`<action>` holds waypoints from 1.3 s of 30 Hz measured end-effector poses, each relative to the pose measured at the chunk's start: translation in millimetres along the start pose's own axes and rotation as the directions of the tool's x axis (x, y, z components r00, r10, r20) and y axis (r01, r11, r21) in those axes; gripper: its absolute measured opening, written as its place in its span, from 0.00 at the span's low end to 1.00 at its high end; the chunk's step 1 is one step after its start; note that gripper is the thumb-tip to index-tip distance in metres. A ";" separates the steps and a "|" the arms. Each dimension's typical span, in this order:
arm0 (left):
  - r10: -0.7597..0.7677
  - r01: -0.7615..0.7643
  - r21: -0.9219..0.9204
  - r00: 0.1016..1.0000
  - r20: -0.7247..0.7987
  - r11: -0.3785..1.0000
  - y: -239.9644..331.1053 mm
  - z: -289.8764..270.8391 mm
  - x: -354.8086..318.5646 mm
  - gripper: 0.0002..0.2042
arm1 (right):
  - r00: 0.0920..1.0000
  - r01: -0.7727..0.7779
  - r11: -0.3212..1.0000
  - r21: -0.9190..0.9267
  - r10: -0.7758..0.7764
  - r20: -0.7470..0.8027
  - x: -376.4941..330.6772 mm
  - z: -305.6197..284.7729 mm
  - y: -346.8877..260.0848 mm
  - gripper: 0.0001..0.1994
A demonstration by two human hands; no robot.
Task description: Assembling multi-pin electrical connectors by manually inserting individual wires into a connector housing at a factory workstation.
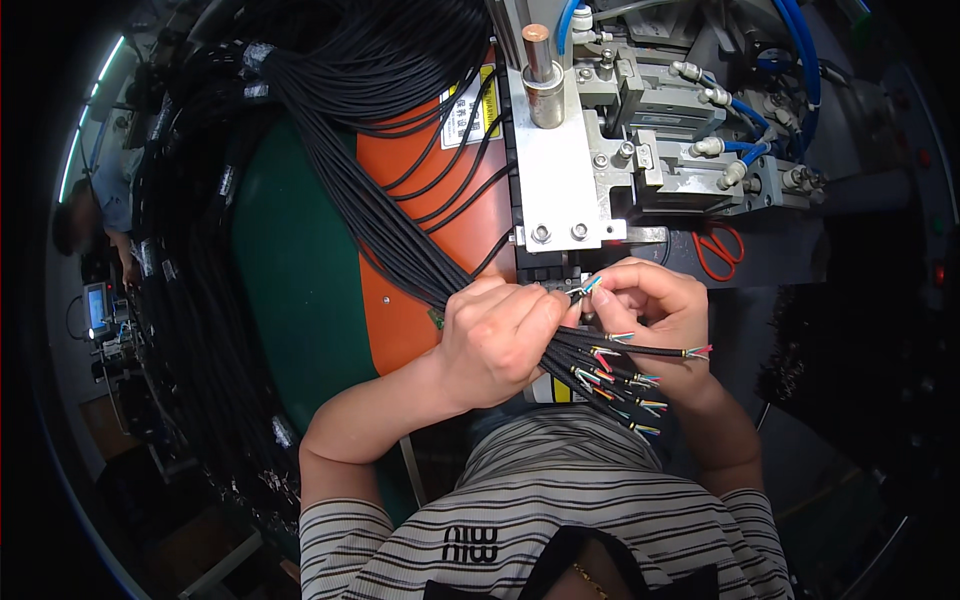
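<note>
A thick bundle of black cables (pixel 385 220) runs down from the upper left into my left hand (pixel 498 335), which is closed around it. Below that grip the cable ends fan out to the right, each stripped to short coloured wires (pixel 602 375). My right hand (pixel 652 305) pinches the blue and white wires (pixel 591 285) at the end of one cable. This pinch sits just in front of a small dark fixture (pixel 548 272) at the machine's lower edge. My left fingers hide part of that cable.
A metal press-like machine (pixel 560 170) with blue air hoses (pixel 800 50) stands ahead on the right. Red-handled scissors (pixel 718 250) lie beside it. Left is an orange panel (pixel 400 310) next to a green surface (pixel 290 230). More black cables hang at far left; another person (pixel 105 205) is beyond.
</note>
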State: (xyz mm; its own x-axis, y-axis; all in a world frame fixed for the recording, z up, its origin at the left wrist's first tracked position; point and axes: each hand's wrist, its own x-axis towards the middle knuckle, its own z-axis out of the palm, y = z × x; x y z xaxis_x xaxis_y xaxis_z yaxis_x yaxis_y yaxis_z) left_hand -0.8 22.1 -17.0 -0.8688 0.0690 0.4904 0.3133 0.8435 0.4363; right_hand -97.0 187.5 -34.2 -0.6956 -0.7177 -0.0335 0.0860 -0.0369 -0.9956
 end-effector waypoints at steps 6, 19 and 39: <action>-0.048 0.050 -0.121 0.999 0.021 0.991 -3.3 0.6 -4.6 0.07 | 0.978 0.201 0.955 -0.217 -0.208 -0.011 1.0 6.4 -0.3 0.03; 0.000 -0.004 0.013 0.972 0.237 1.000 -4.1 -12.2 -3.9 0.26 | 0.951 0.275 0.787 -0.552 -0.308 0.034 5.0 -0.9 8.9 0.03; 0.007 -0.067 0.182 0.951 0.309 0.981 8.7 -13.3 11.4 0.15 | 0.831 0.469 0.609 -0.639 -0.550 0.085 12.0 -1.6 9.1 0.04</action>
State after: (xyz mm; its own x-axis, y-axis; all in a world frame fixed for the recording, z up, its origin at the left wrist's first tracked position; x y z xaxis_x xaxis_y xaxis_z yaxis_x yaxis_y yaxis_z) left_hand -2.9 23.2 2.4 -0.9425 0.2365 0.2363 0.2955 0.9199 0.2578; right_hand -105.7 179.6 -43.8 -0.5644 -0.6349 0.5276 -0.7300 0.0855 -0.6781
